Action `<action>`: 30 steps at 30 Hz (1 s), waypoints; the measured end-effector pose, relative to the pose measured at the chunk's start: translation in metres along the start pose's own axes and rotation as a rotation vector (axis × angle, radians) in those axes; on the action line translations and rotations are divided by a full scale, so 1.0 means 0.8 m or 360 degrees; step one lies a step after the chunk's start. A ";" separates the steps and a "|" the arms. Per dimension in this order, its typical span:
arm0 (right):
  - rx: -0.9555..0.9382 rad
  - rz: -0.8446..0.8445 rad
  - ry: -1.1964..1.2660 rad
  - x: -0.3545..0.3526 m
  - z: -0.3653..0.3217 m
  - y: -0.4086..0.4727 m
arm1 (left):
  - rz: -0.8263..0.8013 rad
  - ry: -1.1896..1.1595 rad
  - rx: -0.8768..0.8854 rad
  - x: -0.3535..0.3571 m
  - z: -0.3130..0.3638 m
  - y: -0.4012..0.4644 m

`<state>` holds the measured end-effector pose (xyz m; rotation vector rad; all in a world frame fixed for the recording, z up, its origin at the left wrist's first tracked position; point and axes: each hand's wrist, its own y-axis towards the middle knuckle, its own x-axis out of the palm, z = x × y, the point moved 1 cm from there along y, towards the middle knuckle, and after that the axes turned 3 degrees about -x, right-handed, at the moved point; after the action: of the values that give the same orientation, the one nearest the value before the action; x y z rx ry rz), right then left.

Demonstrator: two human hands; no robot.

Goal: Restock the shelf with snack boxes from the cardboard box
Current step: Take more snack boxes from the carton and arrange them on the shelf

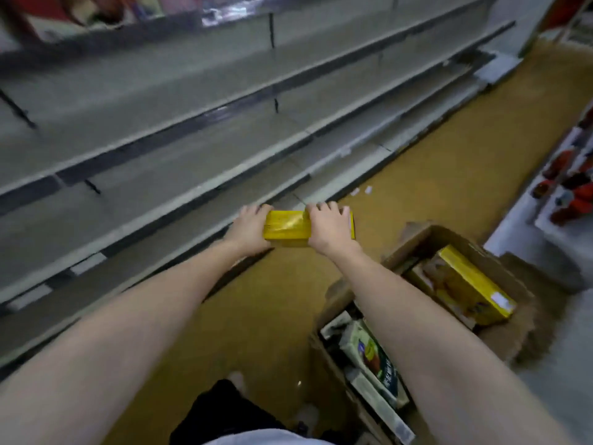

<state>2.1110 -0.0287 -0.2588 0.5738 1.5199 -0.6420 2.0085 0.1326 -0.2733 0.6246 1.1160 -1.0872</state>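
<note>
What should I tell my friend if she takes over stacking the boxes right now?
Left hand and right hand: both hold one yellow snack box, fingers curled over its far edge, at the front of the bottom shelf.
Cardboard box: on the floor to the right, open, with another yellow box inside. A second carton nearer the person holds green packs.
Done: one box lifted out and carried to the shelf.
Left: set it down, then shelve the rest. The shelves in view look bare.
</note>
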 end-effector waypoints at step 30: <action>-0.1015 0.0186 0.0203 -0.192 -0.693 0.042 | 0.0401 0.0068 -0.1030 -0.391 -0.472 -0.369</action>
<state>1.7455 0.3873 -0.0981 0.2103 1.6852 -0.0113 1.5746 0.4557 -0.0861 0.2602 1.2987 -0.4521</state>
